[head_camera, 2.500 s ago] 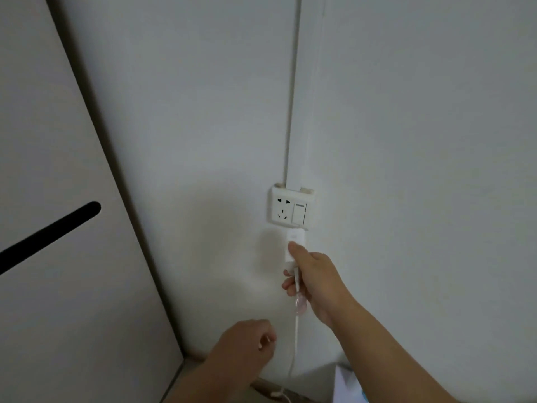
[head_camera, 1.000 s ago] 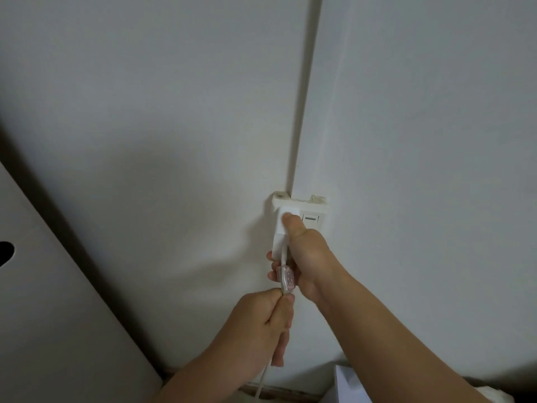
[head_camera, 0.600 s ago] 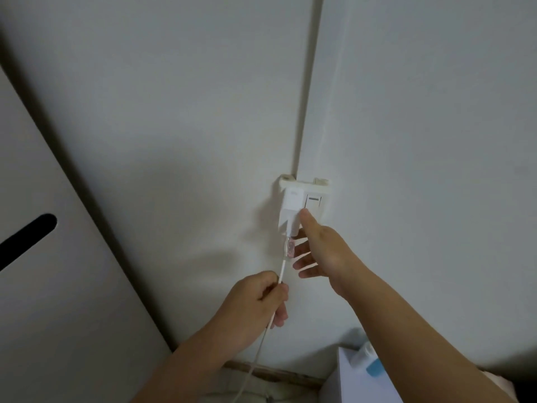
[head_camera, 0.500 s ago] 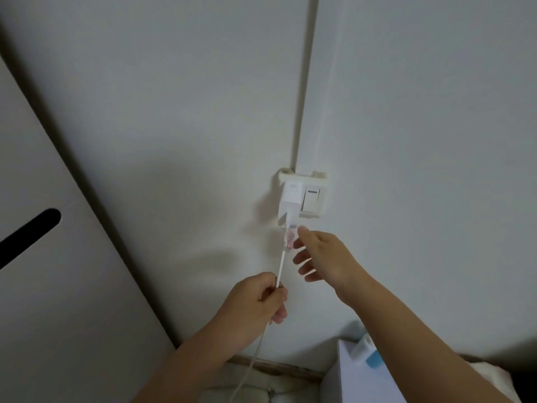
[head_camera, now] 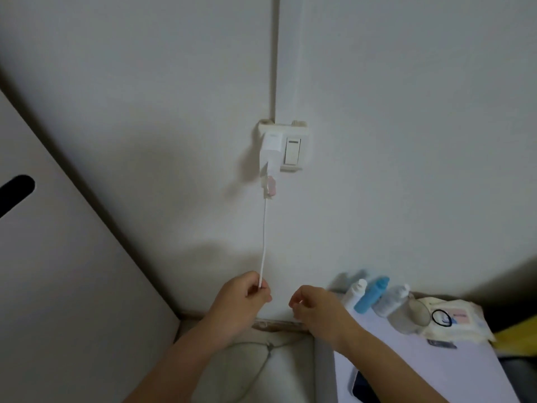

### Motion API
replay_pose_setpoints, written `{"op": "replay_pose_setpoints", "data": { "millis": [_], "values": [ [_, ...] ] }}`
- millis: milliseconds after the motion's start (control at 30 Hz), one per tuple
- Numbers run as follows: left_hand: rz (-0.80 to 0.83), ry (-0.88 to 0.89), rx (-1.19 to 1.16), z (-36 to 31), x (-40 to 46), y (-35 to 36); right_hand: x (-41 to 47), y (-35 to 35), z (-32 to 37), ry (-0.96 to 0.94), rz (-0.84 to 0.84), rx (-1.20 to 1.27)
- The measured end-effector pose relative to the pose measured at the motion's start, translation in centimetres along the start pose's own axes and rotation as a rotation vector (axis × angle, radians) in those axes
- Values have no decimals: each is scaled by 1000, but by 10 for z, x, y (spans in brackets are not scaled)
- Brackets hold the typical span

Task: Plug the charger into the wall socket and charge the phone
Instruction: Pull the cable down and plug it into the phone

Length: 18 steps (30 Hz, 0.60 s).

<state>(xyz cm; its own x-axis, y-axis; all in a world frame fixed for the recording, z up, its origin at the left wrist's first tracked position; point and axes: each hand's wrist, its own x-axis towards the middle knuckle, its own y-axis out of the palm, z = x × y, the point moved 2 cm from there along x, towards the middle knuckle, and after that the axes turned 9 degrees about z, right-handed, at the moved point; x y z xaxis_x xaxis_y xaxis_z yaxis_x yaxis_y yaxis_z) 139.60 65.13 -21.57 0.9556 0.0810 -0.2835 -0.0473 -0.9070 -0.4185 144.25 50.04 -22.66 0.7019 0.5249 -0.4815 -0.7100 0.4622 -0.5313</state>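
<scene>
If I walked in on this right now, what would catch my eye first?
Probably the white charger plugged into the wall socket mid-wall, its thin cable hanging straight down into the pinched left hand. The right hand is beside it, loosely curled and empty, next to a small cluster of bottles on a white surface at lower right.

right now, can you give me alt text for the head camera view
A white charger sits plugged into a wall socket beside its rocker switch, its white cable hanging down to the left hand, which pinches it. The right hand hovers loosely curled and empty nearby, above a table holding three bottles and a partly hidden phone.
</scene>
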Motion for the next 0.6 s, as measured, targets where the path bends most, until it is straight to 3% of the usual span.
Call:
{"op": "replay_pose_setpoints", "data": {
  "millis": [333, 600],
  "values": [
    [-85, -121, -155, 75, 7, 67, -25, 57, -111, 272, 167, 65],
    [-177, -377, -292, 136, 3, 148, -48, 82, -188, 350, 263, 121]
  ]
}}
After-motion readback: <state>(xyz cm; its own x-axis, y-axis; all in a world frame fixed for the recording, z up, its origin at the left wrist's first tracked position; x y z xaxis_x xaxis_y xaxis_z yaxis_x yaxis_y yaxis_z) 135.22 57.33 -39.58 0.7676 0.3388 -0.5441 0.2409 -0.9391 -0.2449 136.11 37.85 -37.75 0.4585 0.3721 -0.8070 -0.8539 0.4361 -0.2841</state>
